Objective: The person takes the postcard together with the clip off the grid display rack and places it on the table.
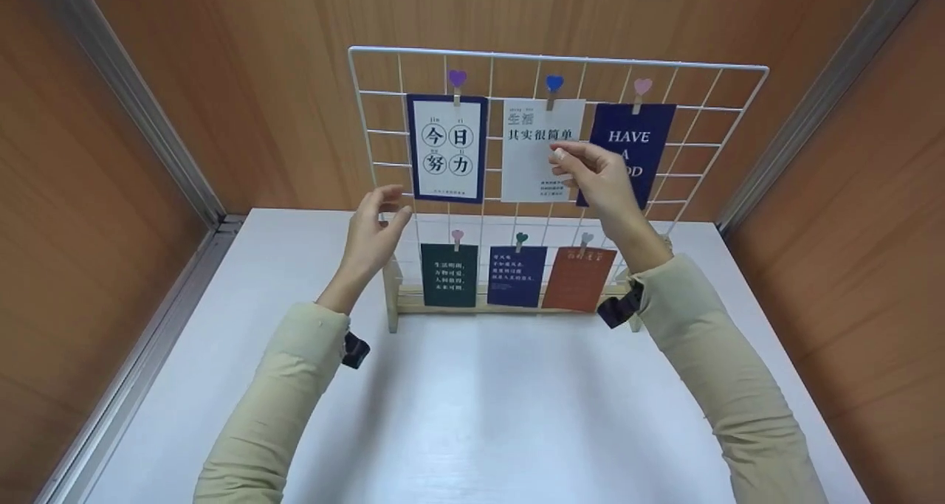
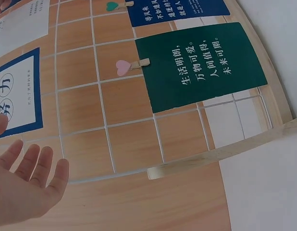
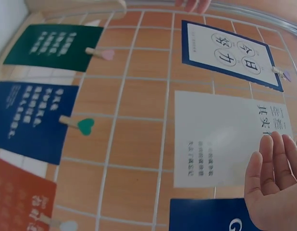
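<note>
The wire rack (image 1: 531,55) is gridded in white; above, the left card (image 1: 447,148) is bordered in navy around 4 black-ringed characters on white, the middle card (image 1: 526,168) is printed black on white, and the right card (image 1: 631,122) is lettered white on navy. Below, the green card (image 1: 449,275) and the blue card (image 1: 517,277) are lettered in white beside the orange-red card (image 1: 578,282). The 6 hearts (image 1: 554,83) are coloured purple, blue and pink above, pink, green and pale grey below.

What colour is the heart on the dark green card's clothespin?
Pink; the heart shows best in the left wrist view.
</note>
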The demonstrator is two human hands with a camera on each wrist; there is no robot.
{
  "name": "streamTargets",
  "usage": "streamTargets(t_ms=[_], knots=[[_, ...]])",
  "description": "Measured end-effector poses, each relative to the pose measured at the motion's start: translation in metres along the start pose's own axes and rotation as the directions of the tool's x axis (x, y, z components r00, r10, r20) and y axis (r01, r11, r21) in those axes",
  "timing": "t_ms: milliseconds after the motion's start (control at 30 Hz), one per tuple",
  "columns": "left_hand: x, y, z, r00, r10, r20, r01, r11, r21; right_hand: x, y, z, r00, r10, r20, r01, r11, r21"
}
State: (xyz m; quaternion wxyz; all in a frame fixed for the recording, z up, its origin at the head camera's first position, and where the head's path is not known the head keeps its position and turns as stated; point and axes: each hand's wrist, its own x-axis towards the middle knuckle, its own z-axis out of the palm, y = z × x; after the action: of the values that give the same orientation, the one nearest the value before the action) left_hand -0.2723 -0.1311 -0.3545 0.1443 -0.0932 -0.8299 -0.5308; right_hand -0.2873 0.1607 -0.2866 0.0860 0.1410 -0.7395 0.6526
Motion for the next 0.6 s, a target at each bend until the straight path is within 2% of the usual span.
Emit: streamTargets(t_ms=[433,467,600], knots=[[0.009,0.003,0.004,0.999,0.030,-0.021,-0.029,0.999,0.035,0.026,-0.023,0.032,0.998,-0.061,0.000,0.061,0.998,-0.005],[0.010,0.003,0.005,0.999,0.031,-0.023,-0.030,0.999,0.036,0.032,-0.020,0.033,0.999,-0.048,0.012,0.048,0.999,0.022],[0.014,0.007,0.006,0.999,0.028,-0.028,-0.027,0.999,0.037,0.040,-0.030,0.044,0.998,-0.053,0.017,0.052,0.998,0.039]])
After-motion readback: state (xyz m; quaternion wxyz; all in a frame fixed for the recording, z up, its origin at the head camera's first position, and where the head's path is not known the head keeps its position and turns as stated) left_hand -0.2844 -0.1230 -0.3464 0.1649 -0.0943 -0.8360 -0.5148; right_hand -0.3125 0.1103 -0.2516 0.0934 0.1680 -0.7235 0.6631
